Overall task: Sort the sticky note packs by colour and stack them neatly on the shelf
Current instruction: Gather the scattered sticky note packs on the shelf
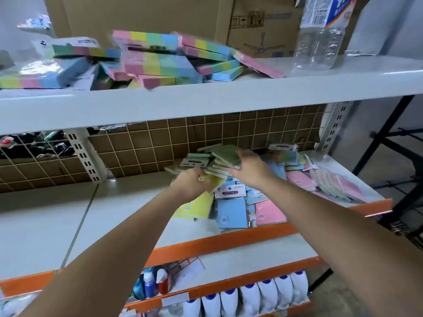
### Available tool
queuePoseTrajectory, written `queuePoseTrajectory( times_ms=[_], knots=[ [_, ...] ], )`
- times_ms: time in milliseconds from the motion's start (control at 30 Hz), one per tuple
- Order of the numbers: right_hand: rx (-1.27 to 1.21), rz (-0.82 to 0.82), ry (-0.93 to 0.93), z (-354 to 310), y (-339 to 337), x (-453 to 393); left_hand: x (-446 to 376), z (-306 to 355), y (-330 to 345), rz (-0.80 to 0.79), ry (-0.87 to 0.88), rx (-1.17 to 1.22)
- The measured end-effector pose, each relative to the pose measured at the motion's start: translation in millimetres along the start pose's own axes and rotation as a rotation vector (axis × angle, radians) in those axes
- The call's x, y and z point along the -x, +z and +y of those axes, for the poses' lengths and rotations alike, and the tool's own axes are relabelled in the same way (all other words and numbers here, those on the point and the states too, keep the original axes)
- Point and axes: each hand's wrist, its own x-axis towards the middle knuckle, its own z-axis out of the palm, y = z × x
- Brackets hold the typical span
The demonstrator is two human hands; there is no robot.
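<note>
Shelf (128, 209) blurred: right hand (249, 170) grips green packs (225, 160); left hand's (191, 183) grip unclear.

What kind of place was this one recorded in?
Probably a shop or its stockroom: tiered metal shelving, packaged sticky note packs piled on it, and identical white bottles lined up below.

On the middle shelf (114, 213), a heap of sticky note packs (231, 212) lies toward the right end. Both hands reach into it: the left hand (191, 183) sits left of the right hand (248, 171), which rests on a stack of packs (223, 161) near the back. On the top shelf (206, 104) lies another jumble of packs (158, 62), with a bottle (320, 35) to its right and a cardboard box (160, 14) behind. Below, jugs (251, 296) stand in a row.
</note>
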Motion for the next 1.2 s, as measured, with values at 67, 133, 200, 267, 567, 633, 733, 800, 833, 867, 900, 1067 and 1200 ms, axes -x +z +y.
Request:
queuePoseTrajectory(
  times_ms=[67,133,200,267,567,633,733,800,833,867,900,1067,1200],
  knots=[
    [0.018,-0.037,0.02,-4,3,-6,-5,2,0,-0.019,-0.005,0.07],
    [0.066,-0.066,0.019,-6,8,-7,-7,5,1,-0.024,0.003,0.149],
    [0.065,-0.01,0.021,-5,13,-8,-10,8,3,-0.035,-0.006,0.238],
    [0.055,0.035,0.001,-4,12,-3,-16,7,4,-0.036,-0.05,0.323],
    [0.031,0.083,-0.214,1,10,32,-33,18,7,-0.007,-0.265,0.799],
    [0.027,0.057,-0.267,-4,11,45,-35,20,9,-0.016,-0.285,0.888],
    [0.028,0.014,-0.34,-11,11,58,-34,18,13,-0.047,-0.298,1.029],
    [0.06,-0.026,-0.361,-14,10,63,-30,15,12,-0.073,-0.29,1.103],
    [0.073,-0.044,-0.351,-15,8,64,-29,13,11,-0.07,-0.293,1.121],
    [0.064,-0.052,-0.308,-16,7,63,-28,11,10,-0.052,-0.306,1.129],
    [0.022,-0.03,-0.234,-17,5,62,-28,10,8,-0.024,-0.324,1.133],
    [-0.274,0.172,0.395,-16,3,26,-27,1,-1,0.067,-0.381,1.132],
    [-0.556,0.054,0.655,-23,9,-3,-27,-4,-4,0.088,-0.413,1.149]
  ],
)
